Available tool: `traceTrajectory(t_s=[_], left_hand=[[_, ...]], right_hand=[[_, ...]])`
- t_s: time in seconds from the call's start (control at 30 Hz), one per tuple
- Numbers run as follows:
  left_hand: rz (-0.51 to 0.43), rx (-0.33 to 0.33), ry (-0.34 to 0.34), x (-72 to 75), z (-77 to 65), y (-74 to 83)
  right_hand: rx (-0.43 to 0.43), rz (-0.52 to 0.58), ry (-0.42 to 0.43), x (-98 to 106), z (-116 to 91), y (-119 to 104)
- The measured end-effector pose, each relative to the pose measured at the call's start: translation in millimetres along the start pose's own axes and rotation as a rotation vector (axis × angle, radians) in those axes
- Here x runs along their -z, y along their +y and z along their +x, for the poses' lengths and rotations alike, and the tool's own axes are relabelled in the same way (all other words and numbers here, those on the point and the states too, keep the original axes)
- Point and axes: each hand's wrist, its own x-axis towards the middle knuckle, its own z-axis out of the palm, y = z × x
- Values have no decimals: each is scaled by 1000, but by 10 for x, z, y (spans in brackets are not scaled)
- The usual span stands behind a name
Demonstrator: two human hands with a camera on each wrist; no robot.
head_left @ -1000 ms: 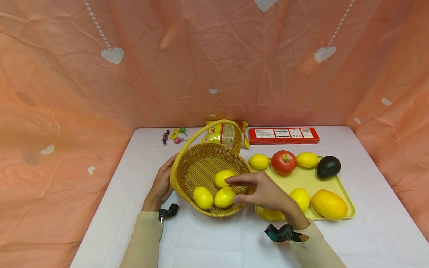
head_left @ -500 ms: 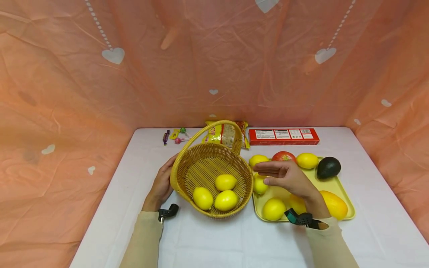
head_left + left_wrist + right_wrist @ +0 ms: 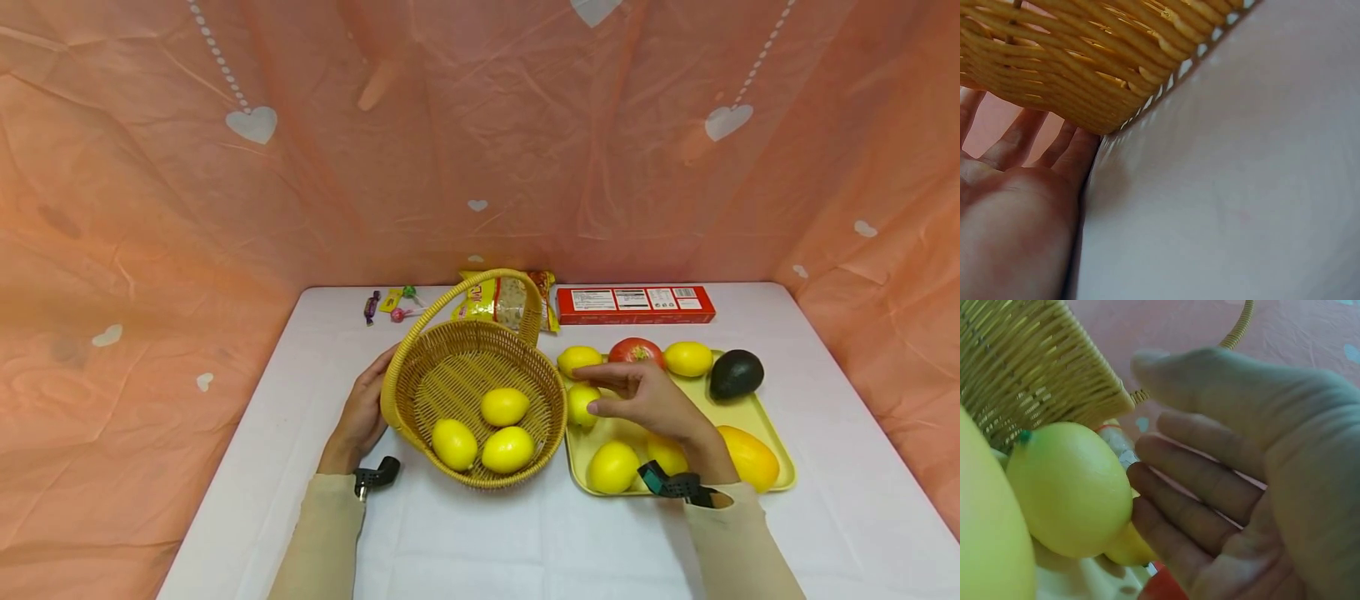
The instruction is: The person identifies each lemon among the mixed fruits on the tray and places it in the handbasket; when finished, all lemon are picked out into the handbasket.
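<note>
A wicker basket (image 3: pixel 480 358) with an arched handle stands in the middle of the table, holding three lemons (image 3: pixel 505 407). My left hand (image 3: pixel 365 408) touches its left side; in the left wrist view the fingers (image 3: pixel 1019 134) reach out straight to the wickerwork. Over the left part of a yellow tray (image 3: pixel 780 467) is my right hand (image 3: pixel 648 404), palm facing left, thumb and fingers apart with nothing between them. Right beside its fingertips lies a lemon (image 3: pixel 1072 490), and a second lemon (image 3: pixel 613 467) is nearer the front. The right forearm partly covers another yellow fruit (image 3: pixel 666 454).
On the tray are also a mango (image 3: pixel 752 461), an avocado (image 3: pixel 737 375), a red round fruit (image 3: pixel 636 351) and lemons (image 3: pixel 688 359) along the back edge. Behind stand a red box (image 3: pixel 636 306), a snack bag (image 3: pixel 510 302) and small candies (image 3: pixel 397 304).
My right hand has come out of the basket and moved right, over the tray. The lemons in the basket have shifted slightly. My left hand has stayed put.
</note>
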Motion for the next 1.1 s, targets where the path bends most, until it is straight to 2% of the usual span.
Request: traceTrajectory(t_s=[0.2,0.3,0.6,0.87,1.03,1.1], left_hand=[[-1,5,10,-2,3,-1],[2,5,12,-4,5,1],[4,1,7,-7,10,9],[-5,9,8,-12,2,11],[4,7,6,-19,0,16],[7,6,4,-13,-1,15]], right_hand=[[-114,-177,-30,23,-31,-22],[-127,-234,-72,45,-59,-27],[-156,-158,-169,88,-95,-7],[-167,-173,-84,147,-125,-8],[-112,-44,30,194,-149,-41],[-47,18,65,187,-146,-52]])
